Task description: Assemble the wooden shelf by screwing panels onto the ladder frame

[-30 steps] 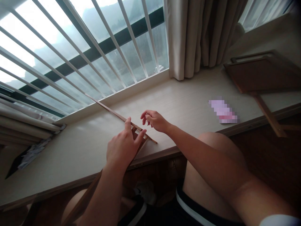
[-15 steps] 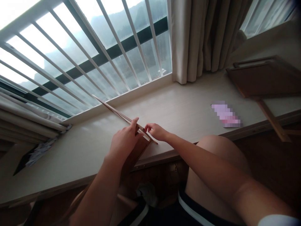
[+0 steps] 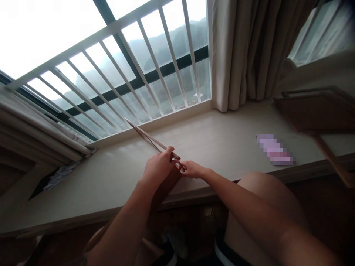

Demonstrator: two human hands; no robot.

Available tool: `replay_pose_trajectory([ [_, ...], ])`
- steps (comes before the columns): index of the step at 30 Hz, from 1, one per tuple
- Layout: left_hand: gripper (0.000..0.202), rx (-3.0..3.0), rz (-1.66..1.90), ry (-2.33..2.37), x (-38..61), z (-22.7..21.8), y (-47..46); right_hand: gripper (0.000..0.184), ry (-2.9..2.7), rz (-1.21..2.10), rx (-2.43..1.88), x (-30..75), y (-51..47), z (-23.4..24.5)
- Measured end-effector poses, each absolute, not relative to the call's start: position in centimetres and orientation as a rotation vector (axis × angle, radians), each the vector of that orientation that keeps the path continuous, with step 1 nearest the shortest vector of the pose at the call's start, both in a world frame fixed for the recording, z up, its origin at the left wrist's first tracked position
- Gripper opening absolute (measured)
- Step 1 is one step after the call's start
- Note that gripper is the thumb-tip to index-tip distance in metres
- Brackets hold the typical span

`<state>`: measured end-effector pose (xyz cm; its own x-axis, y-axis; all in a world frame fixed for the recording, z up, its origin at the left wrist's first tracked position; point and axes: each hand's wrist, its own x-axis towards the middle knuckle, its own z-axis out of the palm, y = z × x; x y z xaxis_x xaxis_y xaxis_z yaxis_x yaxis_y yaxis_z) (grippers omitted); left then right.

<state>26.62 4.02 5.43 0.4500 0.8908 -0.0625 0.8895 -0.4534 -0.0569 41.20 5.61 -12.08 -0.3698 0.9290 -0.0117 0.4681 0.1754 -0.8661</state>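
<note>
A brown wooden frame (image 3: 145,137) with thin strips along its edge stands tilted on the pale window ledge. Seen almost edge-on, it shows a narrow gap between two strips; its brown panel (image 3: 168,183) faces down toward my legs. My left hand (image 3: 158,165) is closed over the near part of the frame, thumb and fingers around the upper edge. At the near corner, the fingertips of my right hand (image 3: 193,169) pinch the end of a strip. The fingers hide part of that corner.
A blurred pink and purple item (image 3: 274,149) lies on the ledge (image 3: 222,140) to the right. Beyond it leans another brown wooden piece (image 3: 318,112) with a leg. White bars (image 3: 155,83) and curtains (image 3: 230,55) border the ledge. Grey cloth (image 3: 59,176) lies left.
My right hand has closed on the strip's end at the near corner, where its fingers were curled just beside the frame. The camera view has tilted up, so everything sits lower and further right.
</note>
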Motion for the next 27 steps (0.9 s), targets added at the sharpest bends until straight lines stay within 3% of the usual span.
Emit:
replay_pose_trajectory([
  [18, 0.018, -2.594, 0.206, -1.578, 26.3, 7.2, 2.6, 0.017, -1.859, 1.254, -1.232, 40.4, 5.7, -12.5],
  [27, 0.018, -2.684, -0.2, -1.629, 22.9, 9.6, 1.6, 0.024, -1.756, 1.27, -1.143, 42.7, 6.2, -8.6],
])
